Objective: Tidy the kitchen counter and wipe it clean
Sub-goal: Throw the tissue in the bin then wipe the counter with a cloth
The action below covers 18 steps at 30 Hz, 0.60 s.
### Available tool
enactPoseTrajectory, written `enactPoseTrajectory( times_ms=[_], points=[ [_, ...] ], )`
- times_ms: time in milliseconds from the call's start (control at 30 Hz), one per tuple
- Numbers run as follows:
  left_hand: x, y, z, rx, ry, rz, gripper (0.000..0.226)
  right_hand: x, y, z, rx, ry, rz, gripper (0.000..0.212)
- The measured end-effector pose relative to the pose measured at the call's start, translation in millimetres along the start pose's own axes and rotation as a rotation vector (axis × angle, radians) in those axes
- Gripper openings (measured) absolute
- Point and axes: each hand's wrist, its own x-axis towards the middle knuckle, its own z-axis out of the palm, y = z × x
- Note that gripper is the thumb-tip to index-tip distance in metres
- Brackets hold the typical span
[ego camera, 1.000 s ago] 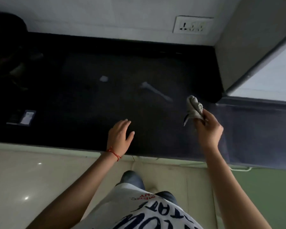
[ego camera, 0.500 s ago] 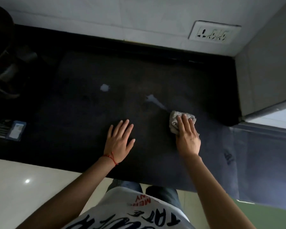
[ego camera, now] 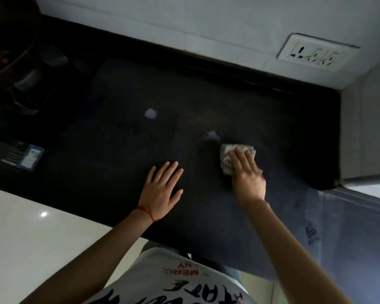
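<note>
Wiping step in hand: right hand [ego camera: 248,178] pressing a crumpled cloth [ego camera: 228,156] flat-fingered onto the dark counter [ego camera: 119,172], just short of the nearer pale smear [ego camera: 211,135]. Left hand [ego camera: 161,189] spread flat on the counter, left of the cloth. Next, probably a push across that smear, then on to the second pale spot [ego camera: 150,113] beyond, possibly spilled liquid, hard to tell in this gloom.

Right hand [ego camera: 248,174] on cloth [ego camera: 228,156], counter [ego camera: 119,167]

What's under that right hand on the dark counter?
A crumpled pale cloth lies under the right hand, pressed onto the black counter. Its left and far edges show; the counter beneath it is covered.
</note>
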Motion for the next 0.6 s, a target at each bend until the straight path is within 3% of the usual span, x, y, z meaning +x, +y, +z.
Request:
enactPoseTrajectory(
  times_ms=[100, 233, 333, 500, 600],
  points=[
    [1.0, 0.2, 0.2, 0.005, -0.002, 0.001, 0.054, 35.1, -8.7, 2.1, 0.063, -0.028, 0.190, 0.059],
    [0.1, -0.6, 1.7, -0.025, 0.017, -0.002, 0.054, -20.5, -31.5, 23.9, 0.035, 0.132, -0.007, 0.058],
    [-0.1, -0.3, 1.7, -0.029, 0.019, -0.002, 0.054, -16.2, -30.8, 20.8, 0.071, 0.079, -0.063, 0.053],
    [0.7, -0.7, 2.8, -0.022, 0.029, 0.012, 0.054, 83.8, -34.6, 3.6, 0.074, -0.041, 0.079, 0.059],
    [1.5, -1.6, 2.5, -0.012, 0.021, 0.012, 0.055, 58.4, -52.0, 15.9, 0.073, 0.089, 0.026, 0.057]
  ],
)
